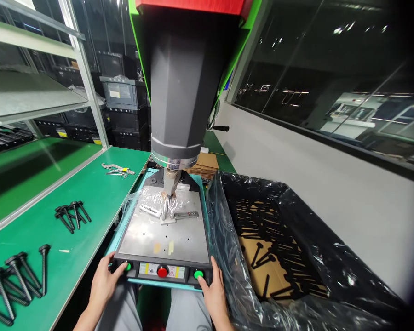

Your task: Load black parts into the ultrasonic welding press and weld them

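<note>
My left hand point(105, 281) grips the front left corner of the machine base point(134, 271), its thumb on the left green button point(127, 266). At the opposite corner, my right hand point(214, 287) is wrapped round the side of the base, thumb against the right green button point(198, 275). A red button point(162, 271) sits between them. Above the metal plate point(165, 243), the machine's grey head point(179, 87) ends in a narrow metal tip point(170, 181) pointing down at a small fixture point(169, 220). Clear plastic film around the tip partly hides the contact point.
Black ribbed bolt-like parts point(19, 280) lie on the green bench point(86, 257) at left, with pliers and hex keys point(119, 170) farther back. At right, a bin lined with black plastic point(224, 239) holds many similar parts on cardboard. Crates point(124, 94) stand behind.
</note>
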`<state>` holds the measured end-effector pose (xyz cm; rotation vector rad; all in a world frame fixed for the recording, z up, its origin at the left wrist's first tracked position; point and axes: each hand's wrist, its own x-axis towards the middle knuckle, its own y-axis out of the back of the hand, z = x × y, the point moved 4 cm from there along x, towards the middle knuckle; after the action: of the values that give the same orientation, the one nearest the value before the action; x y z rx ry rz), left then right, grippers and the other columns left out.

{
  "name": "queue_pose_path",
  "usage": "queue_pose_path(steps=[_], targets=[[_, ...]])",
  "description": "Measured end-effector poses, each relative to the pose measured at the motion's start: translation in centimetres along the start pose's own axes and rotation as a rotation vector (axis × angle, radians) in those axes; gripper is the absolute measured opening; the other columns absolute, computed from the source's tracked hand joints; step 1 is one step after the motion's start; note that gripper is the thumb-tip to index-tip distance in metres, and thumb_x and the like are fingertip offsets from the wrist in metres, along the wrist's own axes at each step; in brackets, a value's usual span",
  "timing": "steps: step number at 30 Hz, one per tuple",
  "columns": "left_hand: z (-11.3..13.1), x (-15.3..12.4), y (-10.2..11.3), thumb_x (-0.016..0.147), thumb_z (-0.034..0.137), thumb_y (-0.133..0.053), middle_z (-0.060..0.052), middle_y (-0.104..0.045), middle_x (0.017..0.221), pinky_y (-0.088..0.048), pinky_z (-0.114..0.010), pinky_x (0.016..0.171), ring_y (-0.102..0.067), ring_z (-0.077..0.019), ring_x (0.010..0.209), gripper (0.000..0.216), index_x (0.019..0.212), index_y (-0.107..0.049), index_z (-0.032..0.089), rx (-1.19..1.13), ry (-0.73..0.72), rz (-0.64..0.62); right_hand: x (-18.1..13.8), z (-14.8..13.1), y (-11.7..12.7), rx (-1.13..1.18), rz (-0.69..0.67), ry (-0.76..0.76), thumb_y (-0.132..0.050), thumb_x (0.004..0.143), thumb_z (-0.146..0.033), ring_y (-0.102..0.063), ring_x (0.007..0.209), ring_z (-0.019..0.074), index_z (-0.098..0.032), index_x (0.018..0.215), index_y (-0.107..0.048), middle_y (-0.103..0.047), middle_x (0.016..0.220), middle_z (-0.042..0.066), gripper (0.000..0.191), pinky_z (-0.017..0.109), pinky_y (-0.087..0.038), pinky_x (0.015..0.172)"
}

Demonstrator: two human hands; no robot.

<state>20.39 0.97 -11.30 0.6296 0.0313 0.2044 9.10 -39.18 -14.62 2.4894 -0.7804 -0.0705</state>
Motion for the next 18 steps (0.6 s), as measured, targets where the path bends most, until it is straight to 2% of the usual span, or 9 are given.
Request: queue_pose_path(steps=[5,8,11,15,18], targets=[[-0.2,-0.8,-0.2,0.069,0.068,-0.064,-0.014,-0.059,0.127,-0.047,-0.051,0.104,-0.058,-0.0353,0.120,0.074,0.123,-0.057,0.018,-0.067,0.001,-0.007,0.1,0.4,0.5,0.055,-0.087,0.033,-0.058,0.082,-0.040,-0.036,0.140,0.0325,-0.022,0.151,-0.036,-0.040,0.151,0.013,0.074,0.051,-0.030,0.114],[-0.1,-1.3,-0.1,0.070,0.067,-0.063,-0.015,-0.057,0.133,-0.043,-0.051,0.108,-0.055,-0.0353,0.125,0.073,0.124,-0.057,0.018,-0.131,0.019,-0.025,0.2,0.8,0.9,0.087,-0.151,0.021,-0.060,0.084,-0.045,-0.032,0.143,0.0321,-0.023,0.152,-0.034,-0.037,0.154,0.013,0.077,0.049,-0.036,0.110],[0.0,-1.8,-0.2,0.071,0.067,-0.063,-0.015,-0.055,0.137,-0.038,-0.051,0.113,-0.052,-0.0357,0.129,0.074,0.126,-0.056,0.018,-0.152,0.025,-0.026,0.2,0.5,1.3,0.108,-0.119,0.022,-0.065,0.081,-0.047,-0.037,0.140,0.0340,-0.025,0.150,-0.040,-0.043,0.150,0.013,0.077,0.046,-0.042,0.105],[0.0,-2.1,-0.5,0.070,0.067,-0.063,-0.016,-0.052,0.141,-0.033,-0.051,0.116,-0.047,-0.0354,0.135,0.076,0.128,-0.055,0.018,-0.135,0.025,-0.006,0.1,0.0,1.4,0.143,-0.101,0.023,-0.069,0.079,-0.047,-0.042,0.136,0.0343,-0.025,0.149,-0.043,-0.046,0.147,0.013,0.078,0.046,-0.044,0.104],[0.0,-2.1,-0.5,0.068,0.068,-0.064,-0.015,-0.053,0.141,-0.038,-0.050,0.113,-0.048,-0.0361,0.134,0.077,0.126,-0.057,0.019,-0.141,0.040,-0.001,0.2,0.1,1.3,0.166,-0.114,0.018,-0.069,0.078,-0.049,-0.041,0.138,0.0340,-0.026,0.148,-0.043,-0.046,0.148,0.012,0.078,0.046,-0.044,0.104]])
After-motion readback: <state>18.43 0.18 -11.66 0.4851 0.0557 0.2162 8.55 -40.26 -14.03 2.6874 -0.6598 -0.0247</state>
